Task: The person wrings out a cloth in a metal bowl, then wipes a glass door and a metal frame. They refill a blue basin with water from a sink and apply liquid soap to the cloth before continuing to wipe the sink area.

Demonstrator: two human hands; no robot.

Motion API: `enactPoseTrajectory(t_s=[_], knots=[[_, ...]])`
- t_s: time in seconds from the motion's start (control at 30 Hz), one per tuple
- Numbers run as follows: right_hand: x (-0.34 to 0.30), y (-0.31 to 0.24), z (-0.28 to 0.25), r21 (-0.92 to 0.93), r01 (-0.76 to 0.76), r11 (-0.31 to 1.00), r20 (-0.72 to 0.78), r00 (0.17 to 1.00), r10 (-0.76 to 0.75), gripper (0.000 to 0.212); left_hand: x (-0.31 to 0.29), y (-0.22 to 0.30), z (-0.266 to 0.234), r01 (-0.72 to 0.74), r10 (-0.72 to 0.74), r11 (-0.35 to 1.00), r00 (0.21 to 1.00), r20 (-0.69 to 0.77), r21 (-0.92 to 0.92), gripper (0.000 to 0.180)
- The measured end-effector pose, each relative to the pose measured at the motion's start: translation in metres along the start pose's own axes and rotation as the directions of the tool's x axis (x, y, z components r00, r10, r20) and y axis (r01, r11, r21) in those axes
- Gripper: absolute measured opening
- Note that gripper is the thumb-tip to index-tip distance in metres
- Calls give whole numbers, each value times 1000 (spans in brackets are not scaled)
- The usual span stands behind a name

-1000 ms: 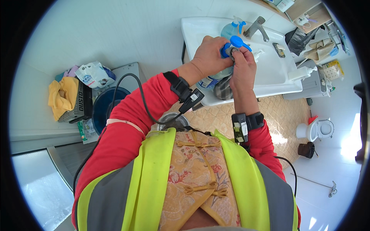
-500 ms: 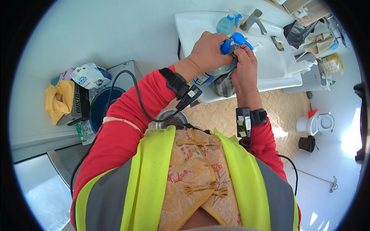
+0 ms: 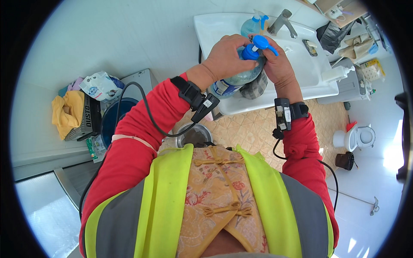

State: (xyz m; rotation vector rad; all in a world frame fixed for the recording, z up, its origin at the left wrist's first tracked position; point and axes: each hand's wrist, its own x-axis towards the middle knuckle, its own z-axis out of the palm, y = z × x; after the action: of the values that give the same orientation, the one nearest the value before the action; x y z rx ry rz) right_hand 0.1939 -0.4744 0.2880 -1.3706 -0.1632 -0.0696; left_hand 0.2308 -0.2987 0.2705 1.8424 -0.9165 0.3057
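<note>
Over the front left of a white washbasin (image 3: 307,92), my left hand (image 3: 224,56) grips the shoulder of a clear pump bottle (image 3: 246,77) with a blue pump head and a blue label. The bottle leans, its top away from me. My right hand (image 3: 280,65) is at the bottle's right side, just below the pump spout, its fingertips partly hidden behind the pump. It holds a grey checked cloth (image 3: 257,87), which lies along the bottle and hangs beneath it. A second pump bottle (image 3: 250,28), pale blue, stands behind my hands beside the faucet (image 3: 282,22).
On the basin sit a soap dish (image 3: 309,48) and a white pump bottle (image 3: 337,74). A metal bowl (image 3: 194,136) is on the tiled floor below. A blue tub (image 3: 112,116) and a box with yellow cloth (image 3: 69,111) stand left; the toilet (image 3: 355,138) is far right.
My right hand has shifted from in front of the pump's neck to the bottle's right side, its forearm swinging right. The bottle and my left hand have moved slightly left.
</note>
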Motion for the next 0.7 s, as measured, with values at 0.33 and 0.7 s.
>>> enactPoseTrajectory(t_s=[0.33, 0.7], knots=[[37, -13, -21, -128, -71, 989, 434, 893, 120, 31, -1, 5, -6, 22, -25, 999, 997, 69, 41, 47], [-13, -2, 3, 161, -52, 986, -68, 996, 64, 30, 0, 7, 1, -37, 37, 998, 999, 4, -46, 47]])
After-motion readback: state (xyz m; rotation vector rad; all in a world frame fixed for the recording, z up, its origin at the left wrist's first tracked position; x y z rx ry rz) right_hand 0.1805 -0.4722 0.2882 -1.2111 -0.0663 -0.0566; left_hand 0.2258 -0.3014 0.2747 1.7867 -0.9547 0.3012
